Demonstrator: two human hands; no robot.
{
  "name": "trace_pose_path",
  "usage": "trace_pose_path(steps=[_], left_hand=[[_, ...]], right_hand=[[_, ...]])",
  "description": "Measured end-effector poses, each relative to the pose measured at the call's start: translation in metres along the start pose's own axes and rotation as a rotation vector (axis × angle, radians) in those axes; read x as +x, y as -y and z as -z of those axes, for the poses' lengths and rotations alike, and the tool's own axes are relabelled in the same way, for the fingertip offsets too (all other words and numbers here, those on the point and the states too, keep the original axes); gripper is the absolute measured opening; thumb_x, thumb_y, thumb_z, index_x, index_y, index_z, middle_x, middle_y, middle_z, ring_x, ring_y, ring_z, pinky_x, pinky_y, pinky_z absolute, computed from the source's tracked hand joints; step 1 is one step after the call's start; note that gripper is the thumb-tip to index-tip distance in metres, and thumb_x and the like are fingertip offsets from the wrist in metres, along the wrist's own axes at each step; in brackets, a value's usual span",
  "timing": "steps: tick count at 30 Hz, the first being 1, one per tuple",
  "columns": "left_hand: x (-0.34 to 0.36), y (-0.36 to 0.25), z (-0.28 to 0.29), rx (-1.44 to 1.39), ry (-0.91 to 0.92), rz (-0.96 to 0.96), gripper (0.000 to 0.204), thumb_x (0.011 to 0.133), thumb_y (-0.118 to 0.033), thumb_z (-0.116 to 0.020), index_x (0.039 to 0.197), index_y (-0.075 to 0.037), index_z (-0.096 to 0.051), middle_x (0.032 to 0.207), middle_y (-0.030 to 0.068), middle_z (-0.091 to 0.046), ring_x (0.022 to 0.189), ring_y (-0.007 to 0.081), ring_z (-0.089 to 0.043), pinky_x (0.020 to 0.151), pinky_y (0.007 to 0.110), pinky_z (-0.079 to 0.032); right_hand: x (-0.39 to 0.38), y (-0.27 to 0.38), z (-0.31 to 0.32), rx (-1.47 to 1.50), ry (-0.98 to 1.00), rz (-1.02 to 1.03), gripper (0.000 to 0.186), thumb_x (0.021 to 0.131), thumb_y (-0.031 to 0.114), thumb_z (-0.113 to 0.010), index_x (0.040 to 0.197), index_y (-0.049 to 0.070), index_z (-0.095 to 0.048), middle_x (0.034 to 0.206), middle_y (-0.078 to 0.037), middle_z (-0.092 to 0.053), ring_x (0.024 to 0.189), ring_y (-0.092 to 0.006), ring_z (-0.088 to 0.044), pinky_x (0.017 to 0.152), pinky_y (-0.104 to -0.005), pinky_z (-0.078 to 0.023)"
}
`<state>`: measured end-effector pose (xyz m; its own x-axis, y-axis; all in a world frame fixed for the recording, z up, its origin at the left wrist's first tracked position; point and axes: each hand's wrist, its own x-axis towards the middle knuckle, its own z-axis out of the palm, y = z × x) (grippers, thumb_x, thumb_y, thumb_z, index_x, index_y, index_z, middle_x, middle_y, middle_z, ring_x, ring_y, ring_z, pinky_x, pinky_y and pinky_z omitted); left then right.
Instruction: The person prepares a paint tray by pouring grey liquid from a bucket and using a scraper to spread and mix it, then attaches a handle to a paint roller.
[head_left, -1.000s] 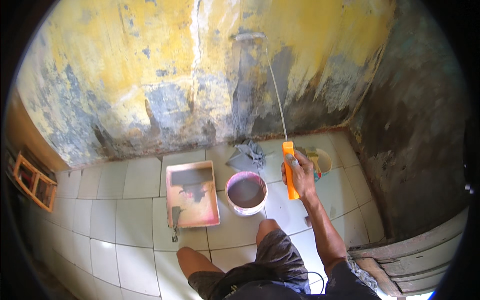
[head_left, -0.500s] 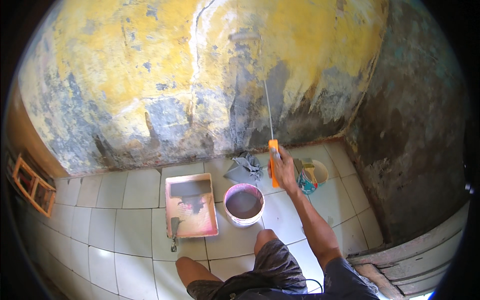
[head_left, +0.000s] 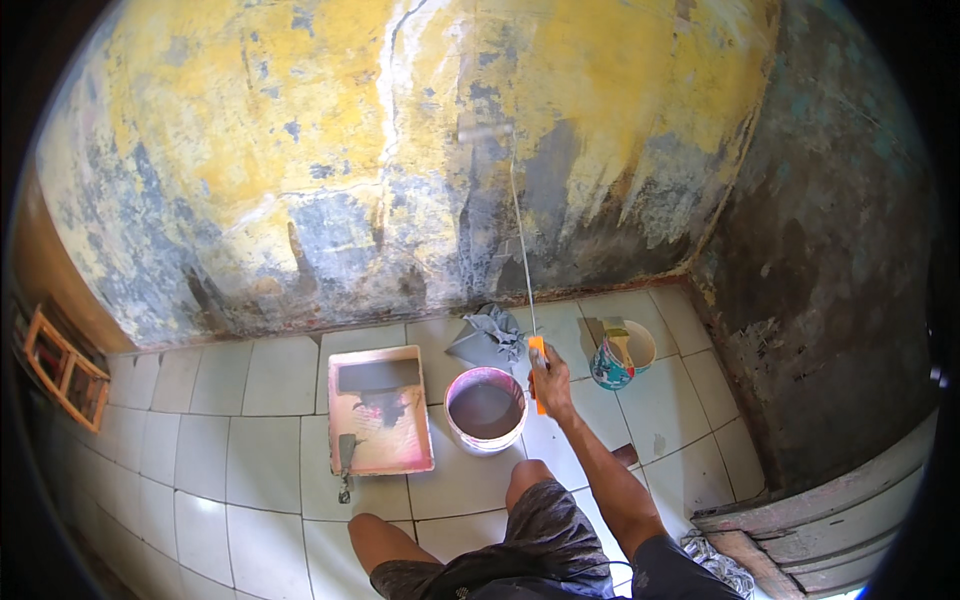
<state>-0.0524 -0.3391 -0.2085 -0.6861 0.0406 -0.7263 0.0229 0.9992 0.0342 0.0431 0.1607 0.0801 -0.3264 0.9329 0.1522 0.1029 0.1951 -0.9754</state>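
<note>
Right hand wrapped firmly round the orange handle of a paint roller; left hand out of view, so no telling its state. And the roller is lower on the patchy yellow wall than a moment ago, hand drawn closer in: a downward stroke, it seems. Below, white floor tiles carry a pink tray beside a bucket of grey paint; a dark side wall rises at right.

roller handle: orange | wall: patchy yellow, grey | paint tray: pale pink
</note>
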Motion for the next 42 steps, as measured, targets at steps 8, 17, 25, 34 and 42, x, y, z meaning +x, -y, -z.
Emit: trace_pose_path(steps=[8, 17, 25, 34, 42], left_hand=[[0.002, 0.008, -0.001, -0.013, 0.004, 0.015, 0.065, 0.087, -0.044, -0.05, 0.133, -0.001, -0.036, 0.132, 0.0286, -0.038, 0.124, 0.0375, -0.037, 0.099, 0.043, -0.034], [-0.007, 0.041, -0.014, -0.052, 0.023, 0.044, 0.064, 0.087, -0.043, -0.051, 0.132, -0.001, -0.038, 0.131, 0.0286, -0.04, 0.124, 0.0369, -0.038, 0.099, 0.043, -0.034], [-0.01, 0.165, 0.004, -0.401, -0.526, -0.016, 0.049, 0.085, -0.032, -0.056, 0.116, 0.006, -0.052, 0.116, 0.0254, -0.054, 0.112, 0.0359, -0.05, 0.096, 0.039, -0.037], [-0.056, -0.2, 0.191, -0.854, -0.386, -0.779, 0.013, 0.084, -0.008, -0.054, 0.088, 0.004, -0.058, 0.078, 0.0067, -0.055, 0.076, 0.0121, -0.052, 0.068, 0.026, -0.043], [-0.06, -0.503, 0.214, -0.371, -0.223, -0.991, 0.045, 0.078, -0.04, -0.065, 0.084, 0.005, -0.062, 0.08, 0.0204, -0.064, 0.073, 0.0294, -0.062, 0.065, 0.038, -0.046]], right_hand=[[0.017, 0.028, -0.01, 0.049, -0.03, 0.055, 0.033, 0.093, 0.03, -0.048, 0.111, 0.003, -0.055, 0.053, -0.001, -0.046, 0.043, -0.0079, -0.045, 0.039, -0.0251, -0.037], [0.089, 0.127, -0.027, 0.236, 0.038, 0.083, 0.027, 0.092, 0.031, -0.05, 0.093, 0.004, -0.054, 0.052, 0.0, -0.044, 0.038, -0.0071, -0.043, 0.034, -0.024, -0.035], [-0.003, -0.02, -0.009, 0.121, 0.027, -0.171, 0.032, 0.092, 0.029, -0.051, 0.115, 0.006, -0.054, 0.053, 0.002, -0.043, 0.04, -0.0062, -0.041, 0.036, -0.0239, -0.035], [-0.114, -0.15, 0.086, -0.196, -0.105, -0.265, 0.031, 0.076, 0.025, -0.067, 0.09, -0.001, -0.058, 0.06, -0.007, -0.05, 0.054, -0.0152, -0.047, 0.051, -0.0328, -0.04], [-0.186, -0.165, 0.141, -0.42, -0.202, -0.357, 0.03, 0.075, 0.019, -0.065, 0.095, -0.002, -0.059, 0.058, -0.008, -0.051, 0.05, -0.0144, -0.045, 0.046, -0.0323, -0.039]])
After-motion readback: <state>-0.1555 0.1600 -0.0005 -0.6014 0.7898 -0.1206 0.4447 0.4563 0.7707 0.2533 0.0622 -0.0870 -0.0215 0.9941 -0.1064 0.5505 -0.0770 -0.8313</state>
